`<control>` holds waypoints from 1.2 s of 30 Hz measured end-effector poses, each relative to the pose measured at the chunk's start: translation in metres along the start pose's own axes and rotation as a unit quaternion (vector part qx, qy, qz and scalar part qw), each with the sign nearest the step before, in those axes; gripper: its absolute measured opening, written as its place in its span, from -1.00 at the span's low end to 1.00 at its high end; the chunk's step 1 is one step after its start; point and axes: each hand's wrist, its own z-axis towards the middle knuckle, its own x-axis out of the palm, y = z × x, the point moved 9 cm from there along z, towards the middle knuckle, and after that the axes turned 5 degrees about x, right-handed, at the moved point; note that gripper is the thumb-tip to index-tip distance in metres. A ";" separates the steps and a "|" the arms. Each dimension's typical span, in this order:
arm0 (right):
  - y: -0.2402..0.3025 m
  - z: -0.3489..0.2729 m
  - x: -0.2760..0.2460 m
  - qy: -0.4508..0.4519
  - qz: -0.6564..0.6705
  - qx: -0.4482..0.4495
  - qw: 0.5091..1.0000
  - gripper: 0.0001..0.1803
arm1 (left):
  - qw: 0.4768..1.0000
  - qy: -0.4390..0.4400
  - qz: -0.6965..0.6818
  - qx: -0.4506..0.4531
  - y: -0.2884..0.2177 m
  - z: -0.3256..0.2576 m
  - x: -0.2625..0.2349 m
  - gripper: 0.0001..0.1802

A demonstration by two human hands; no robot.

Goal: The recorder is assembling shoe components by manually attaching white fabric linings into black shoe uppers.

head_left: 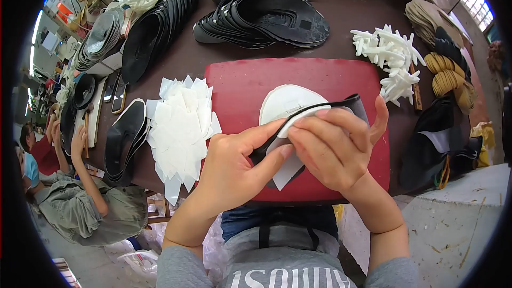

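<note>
Both hands hold a black shoe upper [349,104] over a red mat [234,88]. My left hand [229,162] pinches its left part between thumb and fingers. My right hand [336,146] has its fingertips on a white padded strip [304,114] lying along the upper's edge; its little finger sticks out. Behind the strip shows a rounded white piece [288,98]; whether it is joined to the upper I cannot tell. A pointed white flap [288,172] hangs below the hands. The fingers hide much of the upper.
Left of the mat is a pile of white cut sheets [178,128]; right of it, a heap of white strips [386,53]. Stacked black uppers [261,16] stand behind. A wooden-handled tool [416,93] lies at right. Another person's hand [79,140] is at far left.
</note>
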 end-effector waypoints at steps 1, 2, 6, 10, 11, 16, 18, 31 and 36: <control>0.001 0.000 0.000 0.000 0.000 -0.001 1.000 -0.81 | 1.000 -0.001 0.000 0.001 -0.001 0.000 -0.001 -0.62; 0.002 0.001 0.000 -0.001 0.005 0.003 1.000 -0.81 | 1.000 -0.002 -0.002 0.003 -0.001 0.000 -0.001 -0.63; 0.002 0.004 0.001 -0.002 0.018 0.013 1.000 -0.82 | 1.000 -0.005 -0.007 0.010 -0.003 0.000 -0.004 -0.65; -0.007 0.018 -0.001 0.064 0.088 0.017 0.994 -0.83 | 0.993 -0.034 0.104 0.037 -0.002 -0.001 -0.013 -0.70; -0.006 0.024 -0.003 0.061 0.090 0.016 0.994 -0.83 | 0.993 -0.036 0.107 0.038 -0.002 -0.002 -0.016 -0.70; -0.012 0.049 -0.003 0.194 0.091 0.024 0.976 -0.85 | 0.937 -0.086 0.220 0.257 -0.055 -0.002 -0.022 -0.74; -0.033 0.056 -0.021 0.126 0.114 0.102 0.980 -0.84 | 0.913 -0.134 0.239 0.301 -0.069 -0.004 -0.025 -0.75; -0.091 -0.041 -0.011 0.212 0.480 0.474 0.708 -0.77 | 0.836 0.144 -0.512 -0.135 -0.064 0.001 0.023 -0.61; -0.097 -0.129 -0.044 0.287 0.245 0.556 0.741 -0.72 | 0.938 0.151 0.313 -0.007 0.010 0.077 0.016 -0.55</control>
